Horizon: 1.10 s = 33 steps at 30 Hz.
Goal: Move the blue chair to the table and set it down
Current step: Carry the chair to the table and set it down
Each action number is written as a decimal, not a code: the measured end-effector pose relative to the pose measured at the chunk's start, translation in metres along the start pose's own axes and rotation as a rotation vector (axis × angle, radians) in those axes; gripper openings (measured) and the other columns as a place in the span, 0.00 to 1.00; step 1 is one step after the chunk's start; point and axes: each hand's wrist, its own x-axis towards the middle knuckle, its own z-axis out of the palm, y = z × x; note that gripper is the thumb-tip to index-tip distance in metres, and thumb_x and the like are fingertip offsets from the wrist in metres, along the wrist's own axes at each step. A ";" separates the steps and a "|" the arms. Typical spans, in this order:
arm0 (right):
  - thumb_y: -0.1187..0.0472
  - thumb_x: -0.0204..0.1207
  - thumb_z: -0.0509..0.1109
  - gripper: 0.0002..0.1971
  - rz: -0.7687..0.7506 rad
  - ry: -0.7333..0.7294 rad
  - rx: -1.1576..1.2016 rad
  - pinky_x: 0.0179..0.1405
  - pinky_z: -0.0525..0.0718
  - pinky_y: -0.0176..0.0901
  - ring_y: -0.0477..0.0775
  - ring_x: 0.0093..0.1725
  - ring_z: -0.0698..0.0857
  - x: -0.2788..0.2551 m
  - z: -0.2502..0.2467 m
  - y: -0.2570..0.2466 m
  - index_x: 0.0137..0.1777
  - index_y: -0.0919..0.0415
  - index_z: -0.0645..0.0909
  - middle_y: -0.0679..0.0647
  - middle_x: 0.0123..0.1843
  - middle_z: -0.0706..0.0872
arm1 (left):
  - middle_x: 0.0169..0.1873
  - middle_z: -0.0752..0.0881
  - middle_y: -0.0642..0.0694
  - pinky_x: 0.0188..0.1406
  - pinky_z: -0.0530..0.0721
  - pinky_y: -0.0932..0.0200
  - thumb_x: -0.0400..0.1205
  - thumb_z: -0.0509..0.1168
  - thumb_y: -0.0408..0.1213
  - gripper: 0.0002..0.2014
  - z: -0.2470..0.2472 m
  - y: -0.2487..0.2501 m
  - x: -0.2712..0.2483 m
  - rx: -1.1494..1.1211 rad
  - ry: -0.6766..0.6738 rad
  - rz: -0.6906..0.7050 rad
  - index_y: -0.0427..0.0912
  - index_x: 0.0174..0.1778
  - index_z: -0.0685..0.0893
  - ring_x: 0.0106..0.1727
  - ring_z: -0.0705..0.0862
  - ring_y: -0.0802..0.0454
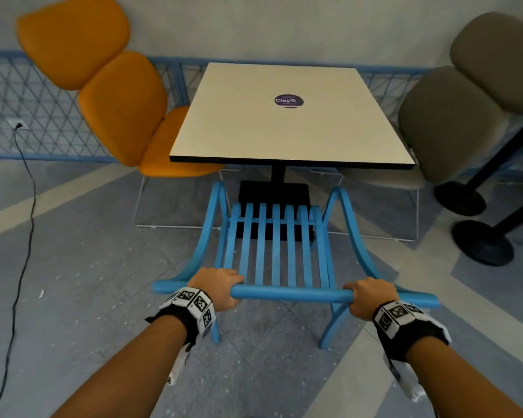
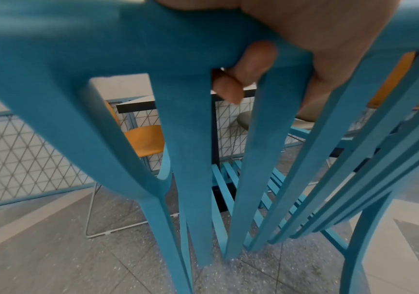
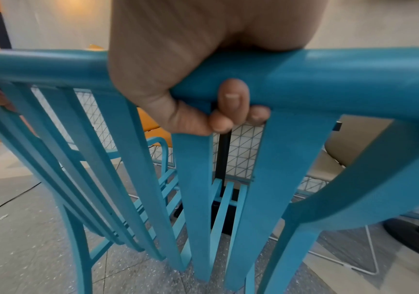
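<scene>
Blue chair (image 1: 280, 245) stands on the grey speckled floor (image 1: 82, 267) just in front of the square table (image 1: 287, 116), its slatted seat reaching toward the table's black pedestal base. Far left, a black cable (image 1: 24, 236) trails down from a wall socket. An orange padded chair (image 1: 109, 95) sits at the table's left side. The left hand (image 1: 218, 286) wraps its fingers (image 2: 231, 87) over the left part of the chair's top rail; the right hand (image 1: 369, 297) grasps the same rail further right, thumb and fingers (image 3: 233, 99) curled under it. A grey-brown padded chair (image 1: 453, 116) stands at the table's right, near two black round stands.
</scene>
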 end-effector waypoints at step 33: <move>0.56 0.72 0.62 0.16 -0.086 0.050 0.033 0.43 0.81 0.44 0.52 0.40 0.78 0.024 0.003 0.027 0.59 0.44 0.80 0.47 0.39 0.79 | 0.50 0.86 0.46 0.61 0.70 0.47 0.67 0.66 0.66 0.27 0.012 -0.011 -0.013 -0.077 0.232 -0.474 0.46 0.48 0.81 0.54 0.80 0.43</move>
